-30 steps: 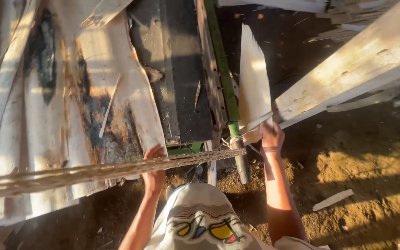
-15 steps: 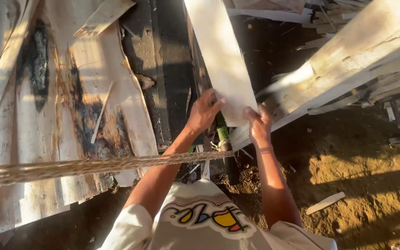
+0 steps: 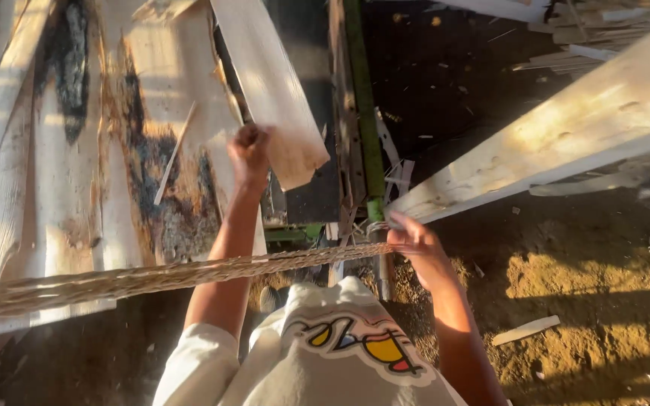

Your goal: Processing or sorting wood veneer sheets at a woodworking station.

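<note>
Seen from the head camera, looking straight down past a white printed shirt [image 3: 340, 361] at the bottom centre of the frame. Left hand [image 3: 250, 150] raised to the upper middle, fingers curled into a closed fist on the near edge of a pale wooden board [image 3: 268, 83], apparently to keep it from sliding; impossible to tell how much of the edge sat inside the fist. Board angled from the top centre down toward the middle, its lower end resting over a dark slot beside a green metal post [image 3: 362, 113], seemingly tilted that way so it could lean among the other slabs. Right hand [image 3: 415, 244] lower, just right of centre, fingers loosely bent and partly open, touching or nearly touching the end of a braided straw-coloured rope [image 3: 152, 278] where it met the post; whether anything was truly pinched there could not be made out. Rope stretched taut from the left edge across to the middle, probably tied off at the post to hold the stack back. Left half of the frame filled with rough slabs with dark bark patches [image 3: 77, 150], stood side by side. Thick sunlit plank [image 3: 566, 128] crossing the upper right on a slant, its near end close above the right hand. Sawdust-strewn ground [image 3: 603, 301] at lower right, with a small offcut [image 3: 526, 329] lying well apart from both hands.
</note>
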